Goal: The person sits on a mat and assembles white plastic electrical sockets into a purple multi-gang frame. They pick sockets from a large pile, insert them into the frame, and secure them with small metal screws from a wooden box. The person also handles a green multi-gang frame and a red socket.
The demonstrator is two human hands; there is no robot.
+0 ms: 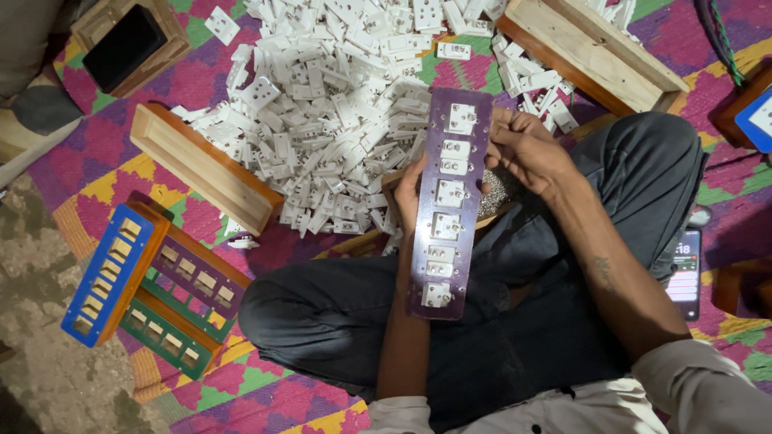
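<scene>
1. At the far left we see a stack of slotted frames (153,285), blue, purple and green, lying on the patterned mat (265,398) beside our crossed legs, within reach but untouched.
2. Next comes a long wooden tray (201,167) set at an angle. It seems to act as a wall that keeps the heap from spreading toward us.
3. Behind it lies the heap of white socket parts (330,112), loose and piled high, spreading across the mat to the top edge.
4. Our left hand (408,197) comes up from below, forearm nearly vertical. Its grip is clamped on the left edge of the purple board (450,205), fingers behind it and mostly hidden, so the board is propped upright over the lap.
5. The purple board stands lengthwise between both hands, with 6 white sockets seated in its slots, face toward us, probably so that each one can be reached.
6. Our right hand (527,149) reaches in from the right with the wrist bent. Its fingers are curled together against the board's upper right edge, near the top 2 sockets; we cannot tell whether they pinch something small.
7. A second wooden tray (591,50) lies at the upper right, and a phone (686,273) rests beside our right knee.
</scene>
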